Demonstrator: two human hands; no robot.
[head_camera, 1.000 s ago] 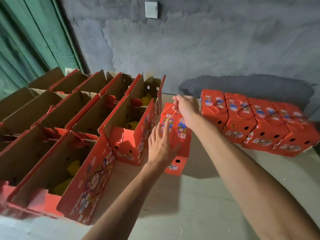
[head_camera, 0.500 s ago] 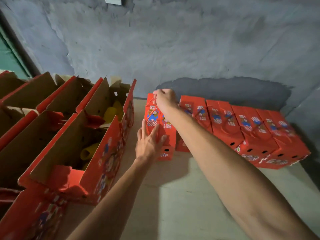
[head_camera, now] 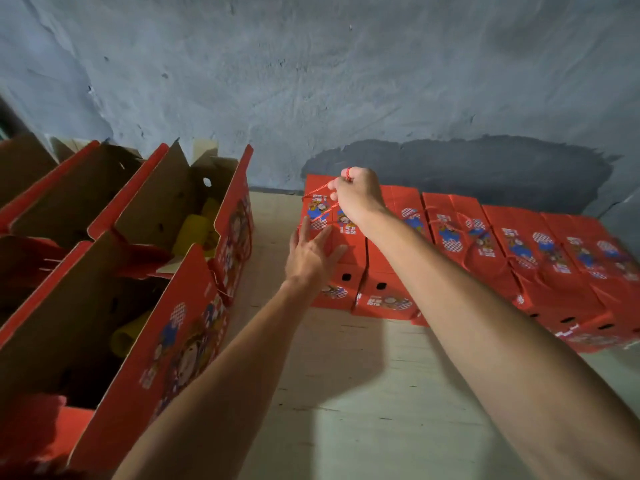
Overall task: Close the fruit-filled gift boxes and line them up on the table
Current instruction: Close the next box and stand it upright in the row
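Observation:
A closed red gift box (head_camera: 346,251) stands at the left end of a row of closed red boxes (head_camera: 519,251) along the far wall. My right hand (head_camera: 358,195) grips the box's red cord handle (head_camera: 320,195) above its top. Flat against the box's left side lies my left hand (head_camera: 310,256), fingers straight. To the left, open red boxes (head_camera: 194,306) show yellow fruit (head_camera: 194,230) inside, flaps standing up.
The pale table (head_camera: 363,393) stretches between the open boxes and the closed row. A grey plastered wall (head_camera: 346,81) runs right behind the closed row. More open boxes (head_camera: 52,202) crowd the far left.
The held box has travelled right and back until it meets the left end of the closed row. Both hands went with it, and the view shifted right.

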